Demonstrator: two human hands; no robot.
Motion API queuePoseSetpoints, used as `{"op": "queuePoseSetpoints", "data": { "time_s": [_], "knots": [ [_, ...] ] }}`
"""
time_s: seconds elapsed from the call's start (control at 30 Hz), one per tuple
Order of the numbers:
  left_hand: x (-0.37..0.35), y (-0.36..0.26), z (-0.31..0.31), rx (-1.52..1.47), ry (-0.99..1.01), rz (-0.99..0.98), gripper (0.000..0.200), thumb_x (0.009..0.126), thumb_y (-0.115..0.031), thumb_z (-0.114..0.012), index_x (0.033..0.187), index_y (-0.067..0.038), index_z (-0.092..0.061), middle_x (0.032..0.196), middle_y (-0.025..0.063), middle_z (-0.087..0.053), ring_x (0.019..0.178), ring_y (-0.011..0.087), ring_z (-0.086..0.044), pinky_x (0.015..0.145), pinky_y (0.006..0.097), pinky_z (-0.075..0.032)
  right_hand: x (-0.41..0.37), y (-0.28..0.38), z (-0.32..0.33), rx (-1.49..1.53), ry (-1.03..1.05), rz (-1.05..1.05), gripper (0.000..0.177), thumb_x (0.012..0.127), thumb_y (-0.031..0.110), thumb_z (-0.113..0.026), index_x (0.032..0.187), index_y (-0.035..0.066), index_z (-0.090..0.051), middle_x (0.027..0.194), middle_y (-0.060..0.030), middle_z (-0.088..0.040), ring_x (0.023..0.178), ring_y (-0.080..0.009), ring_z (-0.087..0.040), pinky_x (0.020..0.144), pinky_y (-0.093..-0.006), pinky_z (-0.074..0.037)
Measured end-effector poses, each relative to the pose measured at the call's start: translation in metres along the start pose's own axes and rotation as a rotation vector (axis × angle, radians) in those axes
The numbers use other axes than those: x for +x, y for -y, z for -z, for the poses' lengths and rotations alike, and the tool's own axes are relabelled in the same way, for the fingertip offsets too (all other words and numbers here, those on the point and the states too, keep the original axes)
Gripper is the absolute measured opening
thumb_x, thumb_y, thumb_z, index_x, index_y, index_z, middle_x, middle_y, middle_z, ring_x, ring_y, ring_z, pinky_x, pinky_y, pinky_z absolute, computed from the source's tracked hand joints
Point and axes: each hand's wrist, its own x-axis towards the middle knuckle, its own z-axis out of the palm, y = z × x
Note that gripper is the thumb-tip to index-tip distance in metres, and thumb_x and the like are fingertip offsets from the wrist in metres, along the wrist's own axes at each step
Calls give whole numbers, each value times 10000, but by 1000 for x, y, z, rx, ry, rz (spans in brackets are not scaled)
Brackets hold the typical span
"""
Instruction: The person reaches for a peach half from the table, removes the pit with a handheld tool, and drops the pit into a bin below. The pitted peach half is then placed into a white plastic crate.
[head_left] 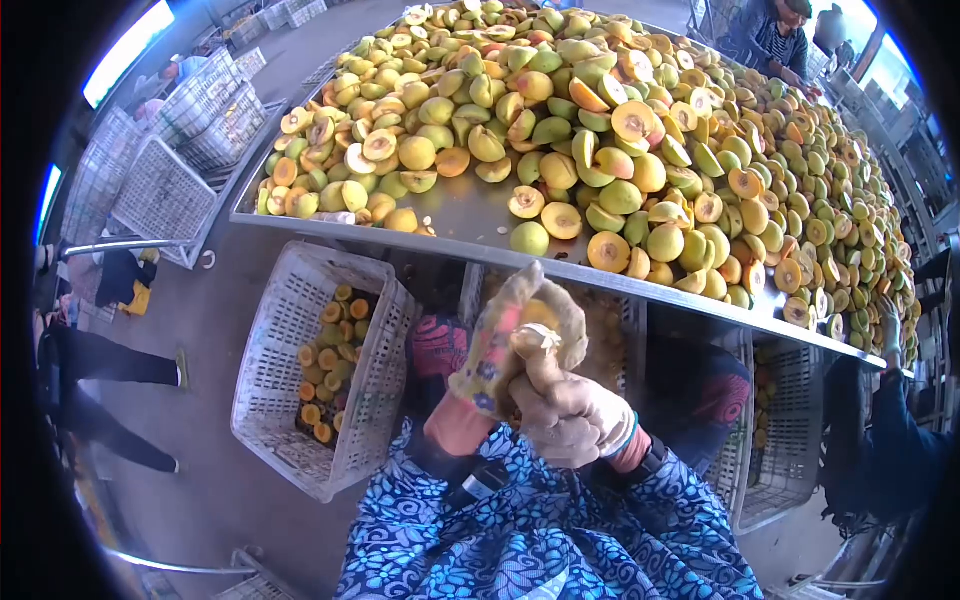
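Observation:
My left hand (500, 345), in a floral glove with a pale palm, is raised in front of the table edge and curled around a peach, of which only a small yellow-orange patch (538, 313) shows. Against it presses my right hand (572, 415), in a beige glove, with its fingers folded and the thumb upward. A whitish scrap sits at the thumb tip; what the right fingers hold is hidden. Beyond both hands, a large heap of halved yellow-green peaches (630, 180) covers much of the metal table (470, 208). Several halves show brown pits or hollows.
A white slatted crate (262, 400) with peach halves stands below left; another crate (785, 460) is at right. Stacked crates (165, 190) stand far left. A co-worker (770, 40) is across the table, another person's hand (890, 325) touches the heap at right, and legs (115, 360) show left.

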Motion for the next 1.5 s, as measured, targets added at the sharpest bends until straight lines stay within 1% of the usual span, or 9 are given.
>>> {"op": "queuePoseSetpoints", "data": {
  "time_s": [0.23, 0.27, 0.33, 0.4, 0.7, 0.8, 1.0, 1.2, 1.5],
  "knots": [
    [-42, -79, 74, 581, -613, -347, 439, 1004, -407, -549, 788, -44, -671, 674, 57, -652, 563, 124, -631, 542, 230, -534, -6, -1, 40, -1223, -805, 179, 224, 949, 226, -620, 1049, 53, -518, 721, -41, -601, 588, -168, -578, 522, -316, -450],
    [-64, -92, 105, 904, -654, -389, 405, 985, -389, -585, 826, -36, -704, 644, 36, -632, 555, 135, -629, 530, 219, -521, -27, -24, 92, -2162, -752, -43, 317, 912, 236, -621, 1120, 7, -553, 849, -123, -693, 748, -274, -680, 616, -407, -510],
    [-95, -137, 142, 1451, -830, 207, 415, 928, -368, -641, 1214, -68, -663, 941, 140, -705, 773, 255, -694, 698, 358, -564, -52, -71, 104, -2472, -450, -805, 337, 937, 224, -493, 1142, 6, -647, 928, -155, -708, 860, -332, -699, 768, -439, -552],
    [-120, -153, 146, 2397, -672, 168, 488, 889, -356, -681, 1275, -64, -613, 1196, 218, -642, 1064, 343, -643, 890, 435, -523, -55, -79, 107, -2431, -663, -342, 370, 928, 215, -503, 1209, 3, -617, 941, -149, -714, 845, -310, -713, 698, -411, -561],
    [84, -171, 158, 2254, -479, -505, 531, 767, -197, -777, 1260, -85, -615, 1293, 211, -578, 1184, 380, -562, 983, 457, -479, -22, -68, 87, -2020, -853, -194, 372, 896, 318, -626, 1093, 29, -500, 741, -219, -651, 695, -415, -656, 605, -494, -507],
    [132, -166, 165, 2332, -468, -373, 522, 711, -160, -794, 1203, -75, -643, 1251, 206, -594, 1152, 377, -575, 979, 445, -480, -23, -75, 77, -2128, -911, -297, 310, 1054, 254, -488, 1151, -4, -630, 1025, -29, -662, 901, -148, -620, 794, -294, -498],
    [70, -147, 108, 2033, -245, -630, 415, 677, -82, -776, 1079, -55, -677, 1110, 162, -605, 1042, 342, -602, 912, 400, -509, -14, -25, 52, -811, -865, 479, 297, 960, 249, -636, 1163, 62, -526, 779, -25, -577, 635, -111, -540, 582, -261, -468],
    [-17, -59, 7, 1994, 242, -717, 378, 745, -155, -772, 1109, -124, -677, 1169, 142, -563, 1082, 369, -558, 906, 447, -510, 14, 23, -16, -523, -769, 619, 324, 984, 322, -592, 1156, 58, -520, 788, 29, -533, 579, -45, -483, 520, -207, -414],
    [-13, 14, -24, 168, -322, -481, 376, 1039, -356, -448, 1038, -27, -631, 993, 75, -645, 904, 174, -616, 836, 301, -506, 27, 9, -16, -823, -794, 844, 363, 945, 156, -648, 1269, 38, -538, 934, 41, -581, 743, -23, -515, 619, -185, -434]
  ]
}}
